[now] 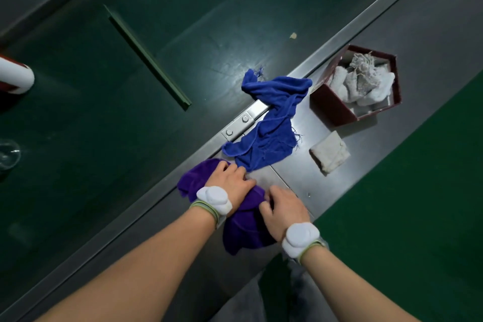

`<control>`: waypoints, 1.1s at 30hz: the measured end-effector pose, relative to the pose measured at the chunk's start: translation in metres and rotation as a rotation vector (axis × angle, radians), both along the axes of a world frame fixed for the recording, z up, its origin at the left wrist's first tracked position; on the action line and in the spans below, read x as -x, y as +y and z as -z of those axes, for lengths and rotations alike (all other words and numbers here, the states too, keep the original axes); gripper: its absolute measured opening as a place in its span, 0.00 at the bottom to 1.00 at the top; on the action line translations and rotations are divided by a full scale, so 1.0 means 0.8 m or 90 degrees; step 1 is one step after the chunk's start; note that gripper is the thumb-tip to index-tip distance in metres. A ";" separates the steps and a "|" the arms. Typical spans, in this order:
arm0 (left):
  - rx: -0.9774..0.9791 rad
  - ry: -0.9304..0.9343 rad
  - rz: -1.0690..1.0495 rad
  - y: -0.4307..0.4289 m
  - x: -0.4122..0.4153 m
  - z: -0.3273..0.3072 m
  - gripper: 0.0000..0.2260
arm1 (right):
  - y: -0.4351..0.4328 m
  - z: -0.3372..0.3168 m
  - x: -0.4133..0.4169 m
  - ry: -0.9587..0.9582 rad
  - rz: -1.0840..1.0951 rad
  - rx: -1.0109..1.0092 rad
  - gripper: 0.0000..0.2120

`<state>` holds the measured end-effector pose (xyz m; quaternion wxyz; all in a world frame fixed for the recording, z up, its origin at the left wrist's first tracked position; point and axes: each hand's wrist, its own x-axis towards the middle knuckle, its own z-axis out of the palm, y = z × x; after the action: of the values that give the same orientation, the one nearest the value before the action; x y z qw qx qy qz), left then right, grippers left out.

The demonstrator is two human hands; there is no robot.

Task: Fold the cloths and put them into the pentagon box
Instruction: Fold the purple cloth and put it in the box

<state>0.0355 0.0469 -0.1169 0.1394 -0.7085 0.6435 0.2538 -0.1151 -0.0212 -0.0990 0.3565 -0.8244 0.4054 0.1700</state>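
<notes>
A purple cloth (243, 230) lies bunched on the metal ledge (347, 138) right in front of me. My left hand (231, 180) presses on its far part and my right hand (283, 209) pinches its near edge. Beyond them a blue cloth (269, 125) sprawls crumpled, half over the ledge's rim. A folded white cloth (329, 155) rests to the right of it. The dark red pentagon box (333, 106) stands farther right with white cloths (363, 81) heaped inside.
A green conveyor belt (130, 60) runs along the left of the ledge, with a raised green strip (149, 57) across it. A red and white post (13, 73) and a clear glass object (9, 153) sit at the far left. Green floor (418, 217) lies to the right.
</notes>
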 end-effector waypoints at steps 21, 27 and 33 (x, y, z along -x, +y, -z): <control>0.123 0.260 -0.312 0.097 -0.024 -0.191 0.12 | -0.007 -0.165 0.002 -0.091 -0.187 0.052 0.09; 0.167 0.313 -0.325 0.096 -0.081 -0.283 0.16 | -0.031 -0.283 -0.036 -0.249 -0.160 0.097 0.12; 0.272 0.221 -0.354 0.103 -0.132 -0.327 0.05 | -0.080 -0.373 -0.080 -0.383 -0.084 0.231 0.15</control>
<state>0.1415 0.1290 0.1444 -0.1963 -0.8153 0.4796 0.2585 -0.0508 -0.0853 0.1991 0.2961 -0.9118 0.2518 -0.1327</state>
